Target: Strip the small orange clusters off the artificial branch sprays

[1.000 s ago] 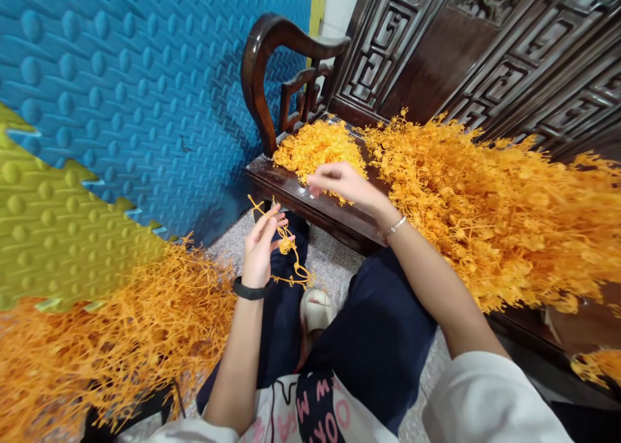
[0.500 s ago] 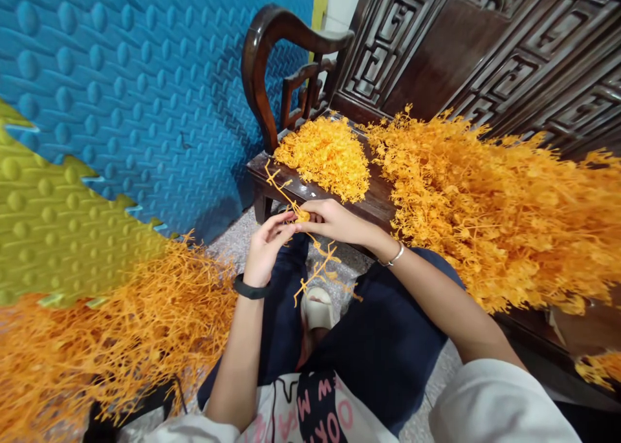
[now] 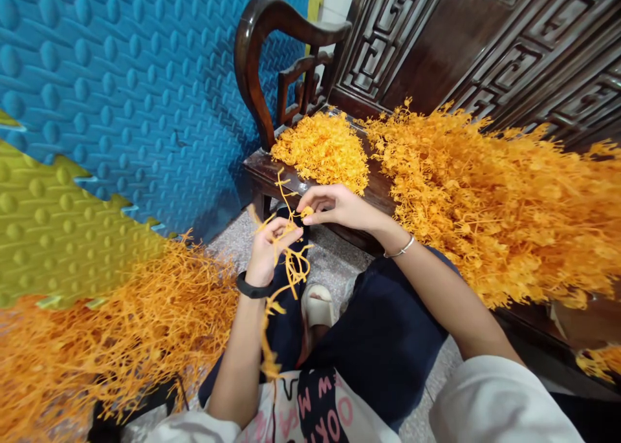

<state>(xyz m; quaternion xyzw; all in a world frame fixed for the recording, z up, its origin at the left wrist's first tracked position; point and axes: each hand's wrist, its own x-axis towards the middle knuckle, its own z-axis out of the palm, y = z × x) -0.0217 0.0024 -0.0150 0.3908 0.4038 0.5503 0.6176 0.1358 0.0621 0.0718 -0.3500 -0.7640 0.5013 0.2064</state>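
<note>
The right hand (image 3: 342, 207), just in front of the tabletop (image 3: 381, 194), held a small yellow bloom (image 3: 306, 211) pinched at its fingertips, the palm loosely curled. The left hand (image 3: 268, 252), a little nearer the wearer, had its fingers closed on an orange sprig (image 3: 292, 268), one tip rising toward the tabletop's near edge and a blurred strand trailing down past the wrist. Half a second earlier the two hands had met over the bloom, with branches hanging toward the right knee; now they stood slightly apart, and the loose strands had swung round below the left hand. That suggested the bloom was being separated from the sprig, though whether it was still joined could not be told. Farther out, a small heap of yellow blooms (image 3: 323, 152) lay on the tabletop's left end beside the armrest (image 3: 259, 61), and a far larger orange heap (image 3: 499, 216) covered its right part. Left of the tabletop and lower lay a pile of tangled strands (image 3: 160, 313). As for containers, a brown box-like thing (image 3: 579, 330) showed below the tabletop's right part, its contents hidden.
</note>
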